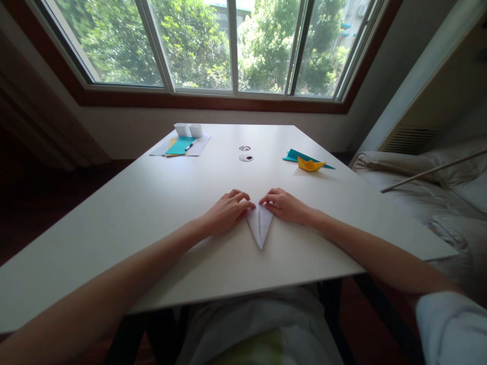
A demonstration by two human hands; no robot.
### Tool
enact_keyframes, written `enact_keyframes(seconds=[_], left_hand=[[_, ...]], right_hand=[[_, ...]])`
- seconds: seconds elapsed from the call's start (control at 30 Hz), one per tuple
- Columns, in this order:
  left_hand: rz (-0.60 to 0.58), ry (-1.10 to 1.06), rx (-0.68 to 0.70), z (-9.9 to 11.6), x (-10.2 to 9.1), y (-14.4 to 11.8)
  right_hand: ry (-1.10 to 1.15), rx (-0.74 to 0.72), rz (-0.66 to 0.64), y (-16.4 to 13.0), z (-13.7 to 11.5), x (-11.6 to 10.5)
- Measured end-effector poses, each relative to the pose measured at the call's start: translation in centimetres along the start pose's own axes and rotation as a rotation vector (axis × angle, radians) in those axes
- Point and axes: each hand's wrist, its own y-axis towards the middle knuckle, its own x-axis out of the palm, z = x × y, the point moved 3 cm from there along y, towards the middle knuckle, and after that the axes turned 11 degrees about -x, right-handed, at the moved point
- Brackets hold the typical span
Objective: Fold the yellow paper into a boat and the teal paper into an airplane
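**White paper dart half-folded, both hands pressing the top edge**

White paper (259, 226) sits at the middle of the desk (152, 203), close to the near edge, already folded into a narrow dart shape with its point aimed back toward me. I can see a centre crease running down it and two flaps folded in to meet along that line, so several folds look done.

My left hand (227, 210) lies flat on the desk at the paper's upper left corner, fingers (243, 205) held close together and pressing down on the edge rather than gripping anything. My right hand (286, 205) mirrors it on the upper right corner, fingers (268, 203) likewise together and pressing, tips nearly meeting the left ones over the crease. Neither hand holds the paper off the surface.

By my reading we are midway: the nose is shaped, but no wings are bent down yet and the piece lies flat.

Well apart, toward the far right, a yellow paper boat (310, 164) rests on a teal sheet (294, 155). Far left, a teal sheet with a pen (181, 145) lies on a white pad beside two small white cups (188, 130). Two round marks (246, 157) sit mid-desk.
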Motion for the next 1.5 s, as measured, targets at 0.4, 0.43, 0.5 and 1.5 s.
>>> enact_keyframes(seconds=[0.4, 0.43, 0.5, 1.5], left_hand=[[0.066, 0.254, -0.14, -1.1, -0.8, 0.1], [0.064, 0.26, -0.148, -1.2, -0.9, 0.1], [0.051, 0.255, -0.154, -1.2, -0.9, 0.2], [-0.096, 0.131, -0.017, -0.5, -0.9, -0.1]], right_hand=[[-0.007, -0.089, 0.096, -0.3, -1.3, -1.8], [-0.025, -0.09, 0.077, -0.3, -1.3, -1.7], [-0.055, -0.082, 0.034, -0.4, -1.1, -1.5], [-0.048, 0.052, -0.221, -0.9, 0.5, -3.1]])
